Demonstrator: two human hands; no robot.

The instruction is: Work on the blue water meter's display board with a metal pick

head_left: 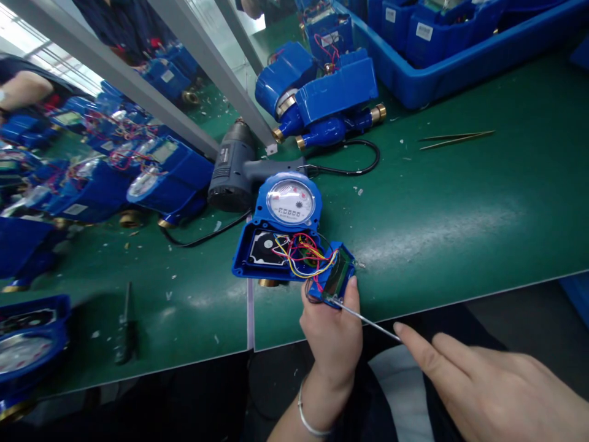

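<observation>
My left hand (332, 331) is closed around a small blue circuit-board module (338, 274) at the table's front edge. Red, yellow and white wires (301, 258) run from it into the open housing of a blue water meter (262, 245). The meter's round dial (291, 201) faces up. My right hand (488, 380) grips a screwdriver, its handle hidden by the hand. The long thin screwdriver shaft (370, 322) reaches left, its tip at the module's lower corner by my left fingers. A small screw or spring (360, 264) sticks out at the module's right side.
A grey heat gun (234, 169) with a black cord lies behind the meter. Tweezers (455, 140) rest at the right. Blue meters (338, 92) and a blue tray (427, 77) stand at the back. Another screwdriver (123, 331) lies left. A co-worker's arm (27, 92) shows far left.
</observation>
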